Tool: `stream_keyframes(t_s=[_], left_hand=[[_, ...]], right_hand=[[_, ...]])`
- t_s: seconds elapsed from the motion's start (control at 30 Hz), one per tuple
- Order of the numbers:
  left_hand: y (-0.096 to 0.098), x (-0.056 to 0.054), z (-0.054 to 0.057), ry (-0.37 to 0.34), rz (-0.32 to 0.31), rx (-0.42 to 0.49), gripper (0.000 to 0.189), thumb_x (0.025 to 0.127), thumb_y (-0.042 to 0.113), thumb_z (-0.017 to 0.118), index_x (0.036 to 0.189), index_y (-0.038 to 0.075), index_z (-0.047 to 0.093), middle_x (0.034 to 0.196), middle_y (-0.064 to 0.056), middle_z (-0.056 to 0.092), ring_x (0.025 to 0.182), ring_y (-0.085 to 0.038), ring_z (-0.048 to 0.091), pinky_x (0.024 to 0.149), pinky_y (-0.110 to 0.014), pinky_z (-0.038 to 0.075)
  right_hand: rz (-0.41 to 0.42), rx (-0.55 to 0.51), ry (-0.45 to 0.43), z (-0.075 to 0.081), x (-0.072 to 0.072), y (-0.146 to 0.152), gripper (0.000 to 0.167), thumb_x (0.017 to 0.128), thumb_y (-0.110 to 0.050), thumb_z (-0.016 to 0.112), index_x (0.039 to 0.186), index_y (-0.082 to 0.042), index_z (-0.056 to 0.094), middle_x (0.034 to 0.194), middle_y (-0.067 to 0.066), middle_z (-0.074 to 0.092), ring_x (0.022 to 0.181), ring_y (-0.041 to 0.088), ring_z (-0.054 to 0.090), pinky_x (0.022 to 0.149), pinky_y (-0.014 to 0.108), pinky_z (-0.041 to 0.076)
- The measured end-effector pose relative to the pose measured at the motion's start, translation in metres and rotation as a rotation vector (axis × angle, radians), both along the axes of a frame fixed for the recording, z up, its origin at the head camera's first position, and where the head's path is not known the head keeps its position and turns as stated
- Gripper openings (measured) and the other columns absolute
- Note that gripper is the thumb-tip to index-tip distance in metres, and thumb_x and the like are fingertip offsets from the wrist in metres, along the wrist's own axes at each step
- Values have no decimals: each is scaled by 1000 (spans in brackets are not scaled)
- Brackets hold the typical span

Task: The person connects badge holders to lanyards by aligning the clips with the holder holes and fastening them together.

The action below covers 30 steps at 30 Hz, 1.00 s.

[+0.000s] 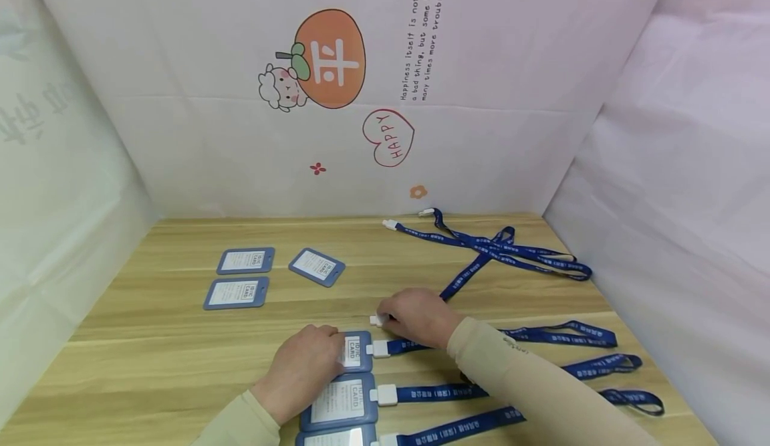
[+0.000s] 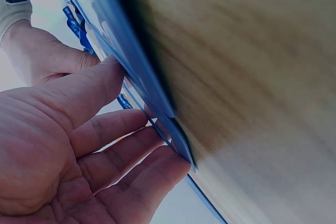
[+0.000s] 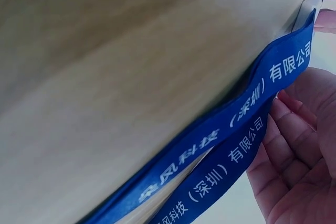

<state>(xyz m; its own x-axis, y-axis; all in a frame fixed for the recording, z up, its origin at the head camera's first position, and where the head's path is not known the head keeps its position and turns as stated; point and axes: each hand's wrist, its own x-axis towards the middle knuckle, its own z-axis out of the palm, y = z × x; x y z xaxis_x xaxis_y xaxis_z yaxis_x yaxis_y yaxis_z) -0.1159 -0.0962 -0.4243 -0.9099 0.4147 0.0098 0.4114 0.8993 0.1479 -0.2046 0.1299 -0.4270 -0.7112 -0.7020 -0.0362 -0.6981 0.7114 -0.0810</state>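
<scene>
We see the left hand (image 1: 307, 369), fingers loosely extended, resting on the farthest strapped badge (image 1: 356, 354) — presumably to steady it — while the right hand (image 1: 416, 313) pinches another strap near its white clip (image 1: 375, 320), just beyond.

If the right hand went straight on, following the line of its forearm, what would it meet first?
Apart from the white plastic clip it pinches, the right hand would probably first meet the blue rectangular card holder lying askew farther left. The hand's height is unclear, so it might pass above.
</scene>
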Motion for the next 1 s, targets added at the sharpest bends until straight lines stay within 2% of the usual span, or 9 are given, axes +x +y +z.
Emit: stream_keyframes(t_s=[0.17, 0.53, 1.0], left_hand=[[0, 0, -1, 1, 2, 0, 36, 83, 29, 89, 108, 6, 78, 105, -9, 76, 85, -21, 69, 78, -38, 63], [-1, 0, 0, 7, -4, 6, 34, 83, 28, 88, 107, 6, 78, 103, -9, 75, 83, -21, 69, 77, -38, 63], [-2, 0, 1, 14, -13, 3, 33, 83, 28, 88, 106, 5, 78, 100, -8, 75, 81, -20, 68, 75, -37, 62]], right_hand=[[7, -2, 2, 0, 0, -1, 13, 98, -29, 74, 109, -23, 76, 95, -9, 78, 76, 0, 64, 77, 24, 61], [1, 3, -21, -1, -3, -1, 10, 99, -29, 73, 107, -23, 75, 90, -11, 75, 69, -1, 56, 72, 22, 58], [0, -12, -14, -1, -2, -2, 12, 99, -29, 74, 110, -24, 76, 92, -10, 76, 70, -1, 57, 73, 22, 58]])
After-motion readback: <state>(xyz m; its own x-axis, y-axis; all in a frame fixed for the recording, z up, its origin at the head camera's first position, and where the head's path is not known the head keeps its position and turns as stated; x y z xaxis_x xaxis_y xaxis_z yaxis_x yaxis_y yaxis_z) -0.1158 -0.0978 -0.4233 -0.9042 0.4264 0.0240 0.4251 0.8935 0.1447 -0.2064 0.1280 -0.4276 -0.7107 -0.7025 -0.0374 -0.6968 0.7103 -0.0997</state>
